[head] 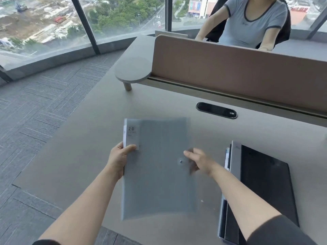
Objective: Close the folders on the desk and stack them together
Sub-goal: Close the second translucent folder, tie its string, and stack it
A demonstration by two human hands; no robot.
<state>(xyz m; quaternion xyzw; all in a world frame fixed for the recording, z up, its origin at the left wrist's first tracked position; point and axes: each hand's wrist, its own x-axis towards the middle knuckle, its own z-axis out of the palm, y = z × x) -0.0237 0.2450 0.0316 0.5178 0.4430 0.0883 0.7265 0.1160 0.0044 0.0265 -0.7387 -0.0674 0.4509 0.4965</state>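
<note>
Your left hand (120, 159) grips the grey translucent folder (159, 174) at its left edge, thumb on top of the cover just below the white label (131, 134) printed "20", the other fingers (119, 145) wrapped under the spine, so the fingers are pinching the folder. The folder sits closed in the middle of the desk (88, 138), toward the near edge, its long side running away from you; its outline is blurred, and you cannot tell whether its near end rests flat on the desk. Your right hand (198, 162) is at the folder's right edge beside the small round snap (180, 161); the fingers (190, 153) are curled and blurred, and you cannot tell whether they grip the cover or only touch it. A second folder, the black folder (265, 183), lies near the right part of the near edge, just beside the grey one and apart from it, with a grey spine strip (236, 160) along its left side and paper edges showing there. An oval cable port (216, 110) sits near the far edge. Beyond it stands a brown divider panel (238, 71), and a person in a grey shirt (251, 22) sits behind it.
</note>
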